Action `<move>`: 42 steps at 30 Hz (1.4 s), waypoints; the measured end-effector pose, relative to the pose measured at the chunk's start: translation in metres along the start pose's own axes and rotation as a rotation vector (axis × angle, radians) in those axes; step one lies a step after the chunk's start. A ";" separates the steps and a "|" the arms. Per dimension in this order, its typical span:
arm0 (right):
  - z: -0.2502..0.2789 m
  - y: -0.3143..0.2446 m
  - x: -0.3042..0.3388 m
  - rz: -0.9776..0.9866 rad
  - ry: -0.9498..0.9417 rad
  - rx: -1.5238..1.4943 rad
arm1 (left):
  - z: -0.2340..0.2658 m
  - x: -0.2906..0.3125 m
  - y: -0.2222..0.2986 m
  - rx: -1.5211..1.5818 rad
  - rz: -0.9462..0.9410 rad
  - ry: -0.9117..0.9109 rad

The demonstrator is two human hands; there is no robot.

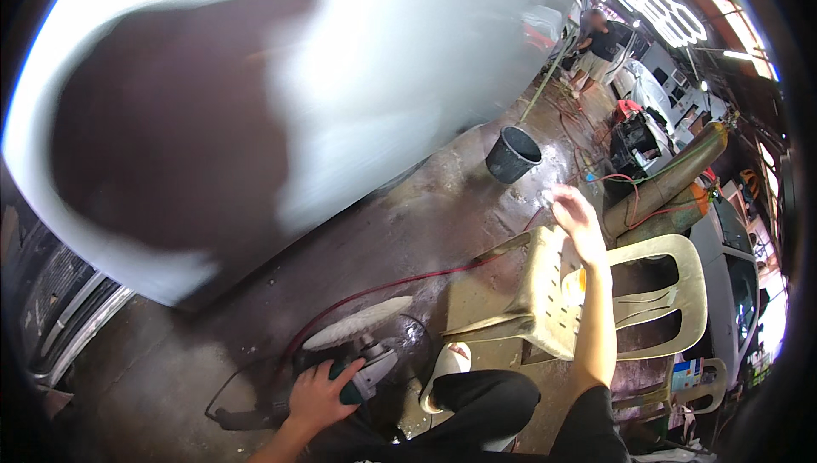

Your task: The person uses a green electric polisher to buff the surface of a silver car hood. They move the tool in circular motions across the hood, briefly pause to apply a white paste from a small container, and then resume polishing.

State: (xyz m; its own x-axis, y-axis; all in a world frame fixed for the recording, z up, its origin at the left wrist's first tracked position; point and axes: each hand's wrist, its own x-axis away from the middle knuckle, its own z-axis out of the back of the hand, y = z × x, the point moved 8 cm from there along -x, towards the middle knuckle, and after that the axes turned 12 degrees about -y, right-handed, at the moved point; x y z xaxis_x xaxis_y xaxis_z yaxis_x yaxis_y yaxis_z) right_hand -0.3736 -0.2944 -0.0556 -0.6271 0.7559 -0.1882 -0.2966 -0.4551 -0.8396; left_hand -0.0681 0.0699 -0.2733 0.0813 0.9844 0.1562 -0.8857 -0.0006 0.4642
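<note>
My left hand [317, 393] grips the green handle of a power polisher [362, 369] held low near the floor. Its flat white wool pad [357, 322] points up and away from me. My right hand [577, 216] is stretched out over the seat of a cream plastic chair [681, 293], fingers apart, holding nothing. A small yellow-orange thing [573, 286] lies on the chair seat beside my forearm. My black trouser leg and a white slipper [447, 365] show between the two hands.
A large silver car panel [383, 63] fills the upper left. A black bucket [513, 154] stands on the wet concrete floor. A red hose [374, 291] runs across the floor. Gas cylinders [664, 182], a red machine [634, 135] and a person stand at the right.
</note>
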 end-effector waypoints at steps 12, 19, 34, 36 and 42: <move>-0.215 -0.159 -0.187 0.548 0.227 -0.640 | -0.008 0.009 0.009 -0.029 -0.008 -0.010; -0.271 -0.254 -0.152 0.635 0.217 -0.607 | -0.011 0.014 0.005 -0.021 -0.030 0.031; -0.423 -0.252 -0.068 0.767 -0.052 0.020 | -0.009 0.022 -0.018 -0.001 0.055 0.045; -0.430 -0.257 -0.046 0.870 -0.253 -0.157 | -0.005 0.019 -0.020 0.010 0.074 0.022; -0.340 -0.291 -0.111 0.679 0.233 -0.082 | -0.007 0.016 -0.008 0.019 0.028 -0.063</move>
State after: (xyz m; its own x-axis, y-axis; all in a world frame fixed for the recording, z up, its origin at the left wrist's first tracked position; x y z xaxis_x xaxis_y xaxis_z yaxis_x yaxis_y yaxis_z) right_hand 0.0274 -0.0858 0.0360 -0.4815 0.4035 -0.7780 0.1649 -0.8302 -0.5325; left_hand -0.0628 0.0869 -0.2812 0.0858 0.9708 0.2238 -0.8794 -0.0318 0.4750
